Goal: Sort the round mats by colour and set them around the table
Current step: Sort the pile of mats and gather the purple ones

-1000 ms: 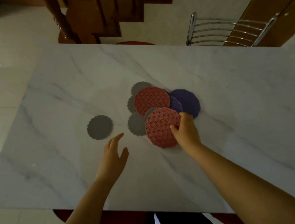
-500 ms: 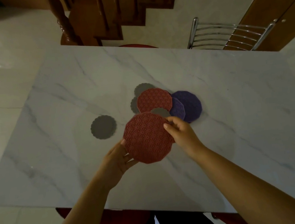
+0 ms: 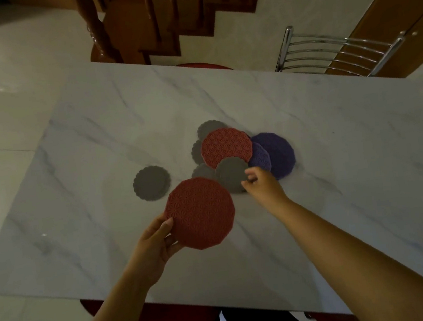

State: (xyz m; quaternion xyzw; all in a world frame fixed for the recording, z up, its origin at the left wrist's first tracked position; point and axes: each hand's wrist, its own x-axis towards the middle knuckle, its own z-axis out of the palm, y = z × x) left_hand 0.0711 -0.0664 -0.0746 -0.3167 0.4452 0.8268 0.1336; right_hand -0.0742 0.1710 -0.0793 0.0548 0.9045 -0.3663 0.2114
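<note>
The left hand [image 3: 152, 243] pinches a red mat [image 3: 200, 212] by its near-left rim, thumb on top and fingers underneath, holding it flat just above the table [image 3: 336, 145]. The right hand [image 3: 261, 186] is out ahead at the pile [image 3: 238, 151], fingertips curled at the near-right edge of a grey mat [image 3: 230, 174]. It's blurred there, so I cannot tell whether they have closed on it. That grey overlaps a 2nd red [image 3: 223, 145] just beyond it. 2 purple mats [image 3: 278, 152] sit past the right hand's knuckles, and a lone grey [image 3: 151, 183] lies ahead of the left hand, apart from the rest. The smart play, I'd say: tip the grey's edge up with a fingertip, draw it toward the body so the red beneath isn't dragged, then set it by the lone grey. Keep the left hand's red level and off the pile meanwhile.
</note>
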